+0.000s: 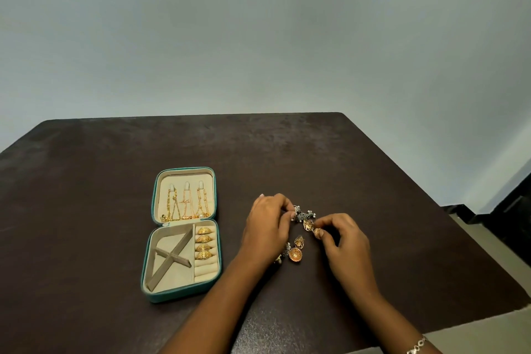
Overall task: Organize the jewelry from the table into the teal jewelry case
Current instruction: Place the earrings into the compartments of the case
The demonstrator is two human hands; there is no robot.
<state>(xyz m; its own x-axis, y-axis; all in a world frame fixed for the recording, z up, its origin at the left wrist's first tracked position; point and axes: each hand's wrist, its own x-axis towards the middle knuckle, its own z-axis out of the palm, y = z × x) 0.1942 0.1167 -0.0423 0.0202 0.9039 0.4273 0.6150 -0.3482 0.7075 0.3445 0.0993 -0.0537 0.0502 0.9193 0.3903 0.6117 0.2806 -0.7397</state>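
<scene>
Gold and silver earrings are gathered on the dark brown table [86, 210], just to the right of the teal jewelry case [175, 295], which lies open and flat. A gold bell-shaped earring [314, 230] is pinched between the thumb and fingers of the right hand [346, 241], while a silver earring with small pale beads [304, 214] is pinched at the fingertips of the left hand [265, 227]; the two pieces meet between the hands, and whether they are tangled cannot be told. A second gold earring [296, 251] is seen lying loose on the table, close to the left wrist, with a small silver piece [284, 251] partly hidden beside it. In the case's lid, three gold necklaces [185, 204] are hung from hooks. In the base, four gold rings [204, 243] are seated in the padded rolls on the right side, and a crossed divider [172, 256] sits askew in the larger compartment. A silver bracelet [416, 346] is worn on the right wrist. A pale grey wall [258, 37] is seen beyond the table.
</scene>
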